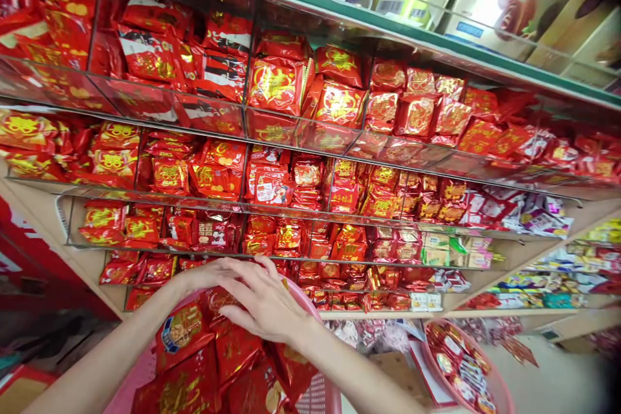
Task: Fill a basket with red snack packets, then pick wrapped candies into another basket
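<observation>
Both hands meet over a pink basket [326,394] of red and gold packets at the bottom centre. My left hand [213,273] reaches in from the left, at the basket's far edge, with its fingers partly behind my right hand. My right hand [264,301] comes from the right and lies across it, its fingers spread apart above the red packets [237,349]. No packet shows in my right hand. What my left hand may touch is hidden.
Tiered shelves with clear dividers hold red packets [276,84] across the view. Boxes [509,0] stand on the top shelf [339,6]. A second pink basket [504,388] with wrapped snacks is at the lower right, beside a cardboard box [400,375].
</observation>
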Demonstrator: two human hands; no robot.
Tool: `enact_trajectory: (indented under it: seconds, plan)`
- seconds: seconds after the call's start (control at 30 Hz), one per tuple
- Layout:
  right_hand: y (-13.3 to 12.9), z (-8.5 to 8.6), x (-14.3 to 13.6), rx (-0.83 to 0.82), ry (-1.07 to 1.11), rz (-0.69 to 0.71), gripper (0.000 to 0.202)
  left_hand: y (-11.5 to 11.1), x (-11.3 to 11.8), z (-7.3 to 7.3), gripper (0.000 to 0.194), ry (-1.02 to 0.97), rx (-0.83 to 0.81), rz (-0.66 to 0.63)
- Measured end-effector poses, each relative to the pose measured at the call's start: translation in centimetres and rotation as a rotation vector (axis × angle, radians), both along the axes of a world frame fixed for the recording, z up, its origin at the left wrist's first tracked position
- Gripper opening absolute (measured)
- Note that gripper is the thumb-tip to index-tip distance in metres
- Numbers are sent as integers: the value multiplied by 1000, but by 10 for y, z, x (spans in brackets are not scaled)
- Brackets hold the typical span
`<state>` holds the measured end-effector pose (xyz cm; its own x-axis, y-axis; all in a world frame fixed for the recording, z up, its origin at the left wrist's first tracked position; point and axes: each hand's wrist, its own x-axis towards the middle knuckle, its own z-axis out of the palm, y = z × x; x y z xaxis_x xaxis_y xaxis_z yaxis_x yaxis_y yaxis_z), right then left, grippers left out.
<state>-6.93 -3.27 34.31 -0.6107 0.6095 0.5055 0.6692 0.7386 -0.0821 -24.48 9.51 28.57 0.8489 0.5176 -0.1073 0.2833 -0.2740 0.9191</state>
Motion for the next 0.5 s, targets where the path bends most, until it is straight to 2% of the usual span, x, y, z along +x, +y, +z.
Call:
enact_trajectory:
  seconds: [0.1, 0.27, 0.4, 0.5]
  plan:
    - [-11, -12, 31, -233, 157, -144, 38, -3, 17, -2, 49, 93, 12, 40]
    - [2, -36, 81, -489, 346, -453, 48, -14, 64, 3, 51, 213, 49, 46]
    - [6, -44, 118, -740, 290, -521, 59, -24, 112, 7, 52, 241, 64, 3]
    - [0, -43, 148, -806, 255, -540, 67, -30, 147, 5, 50, 238, 79, -37]
